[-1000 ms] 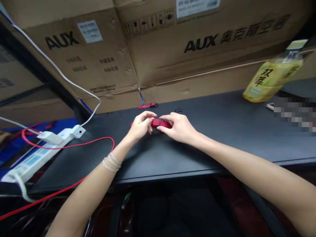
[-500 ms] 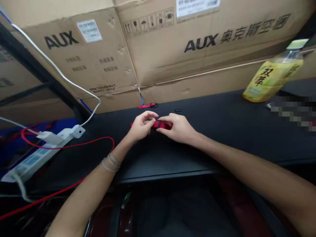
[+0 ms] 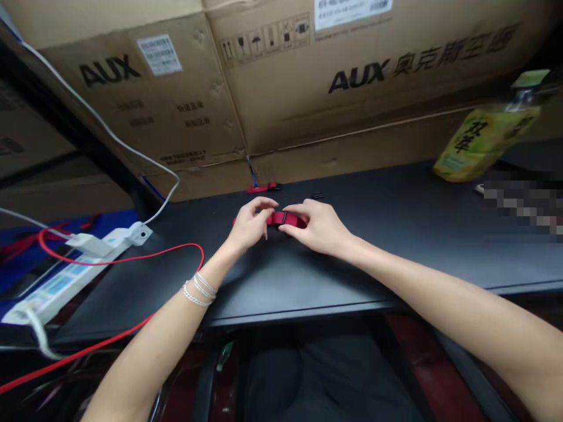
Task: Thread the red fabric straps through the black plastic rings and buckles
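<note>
Between my hands is a red strap (image 3: 278, 218) with a dark slide buckle (image 3: 285, 217) on it, just above the black tabletop. My left hand (image 3: 253, 223) pinches the strap's left part, its fingers curled over it. With thumb and fingers, my right hand (image 3: 319, 225) grips the strap at the right, beside the buckle. A piece of the strap shows past the left hand; the palms hide the rest. Behind the hands lie a second red strap with a black buckle (image 3: 264, 187) and a small loose black buckle (image 3: 318, 196).
Large cardboard boxes (image 3: 299, 129) stand along the back. A yellow drink bottle (image 3: 486, 140) is at the right, near a blurred-out patch. At the left lies a white power strip (image 3: 79, 272) with a white cable, and a red cable (image 3: 145, 256) crosses the table beside my left arm.
The left fingers have shifted slightly left on the strap, so more red webbing shows between my hands. The buckle tilts a little differently. The picture's brightness has changed.
</note>
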Demonstrator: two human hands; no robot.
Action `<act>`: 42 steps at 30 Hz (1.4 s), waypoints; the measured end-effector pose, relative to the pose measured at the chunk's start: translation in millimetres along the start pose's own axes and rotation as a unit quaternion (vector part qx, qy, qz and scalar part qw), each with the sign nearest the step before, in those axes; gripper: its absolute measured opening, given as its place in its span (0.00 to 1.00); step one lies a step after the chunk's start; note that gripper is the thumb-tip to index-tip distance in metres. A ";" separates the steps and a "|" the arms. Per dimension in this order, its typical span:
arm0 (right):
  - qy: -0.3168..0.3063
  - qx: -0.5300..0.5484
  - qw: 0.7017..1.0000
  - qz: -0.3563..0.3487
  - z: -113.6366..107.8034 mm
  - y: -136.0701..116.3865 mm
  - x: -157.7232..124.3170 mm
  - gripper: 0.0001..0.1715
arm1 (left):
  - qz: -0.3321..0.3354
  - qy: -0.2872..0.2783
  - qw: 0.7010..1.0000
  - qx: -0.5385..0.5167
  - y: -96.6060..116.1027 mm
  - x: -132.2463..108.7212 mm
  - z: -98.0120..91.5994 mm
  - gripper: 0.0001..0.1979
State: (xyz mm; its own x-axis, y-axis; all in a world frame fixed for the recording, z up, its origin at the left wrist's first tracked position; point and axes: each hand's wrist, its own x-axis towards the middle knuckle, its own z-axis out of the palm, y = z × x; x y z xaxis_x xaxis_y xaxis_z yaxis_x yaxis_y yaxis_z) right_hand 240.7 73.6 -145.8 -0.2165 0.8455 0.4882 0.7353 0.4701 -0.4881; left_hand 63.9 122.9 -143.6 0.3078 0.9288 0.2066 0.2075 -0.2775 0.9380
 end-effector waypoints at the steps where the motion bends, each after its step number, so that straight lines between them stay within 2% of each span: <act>1: 0.007 0.001 1.000 0.002 0.0 0.2 0.1 0.20 | -0.005 0.008 1.000 0.010 0.7 0.5 -0.7 0.08; 6: 0.022 0.004 1.000 0.001 0.2 0.4 -0.2 0.20 | -0.048 -0.002 0.998 0.034 0.9 2.0 -2.7 0.07; 11: 0.025 0.000 1.000 -0.002 0.6 0.3 0.0 0.20 | -0.058 -0.012 0.998 0.022 -1.9 2.3 -1.8 0.04; 16: 0.018 0.001 1.000 -0.001 0.8 0.5 -0.4 0.20 | -0.038 -0.015 0.999 0.022 0.7 1.4 -2.0 0.02; 23: 0.013 0.005 1.000 0.005 2.0 1.7 -1.0 0.21 | -0.007 -0.017 0.999 0.026 0.0 0.6 -2.7 0.06; 34: 0.014 0.008 1.000 -0.004 2.8 2.6 -0.7 0.20 | 0.027 -0.010 0.998 0.059 -4.3 0.8 -2.8 0.07; 42: 0.004 0.003 1.000 -0.006 3.7 3.2 -1.2 0.18 | 0.117 -0.002 0.979 0.164 -5.7 -1.1 -3.0 0.05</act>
State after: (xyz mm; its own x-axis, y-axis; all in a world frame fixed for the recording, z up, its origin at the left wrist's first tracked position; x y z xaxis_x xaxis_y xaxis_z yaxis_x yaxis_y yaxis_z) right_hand 240.9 74.9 -150.6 -0.2212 0.8376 0.4995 0.7284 0.4825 -0.4865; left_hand 59.7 124.2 -148.3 0.3858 0.8294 0.4041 0.4176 -0.5475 0.7252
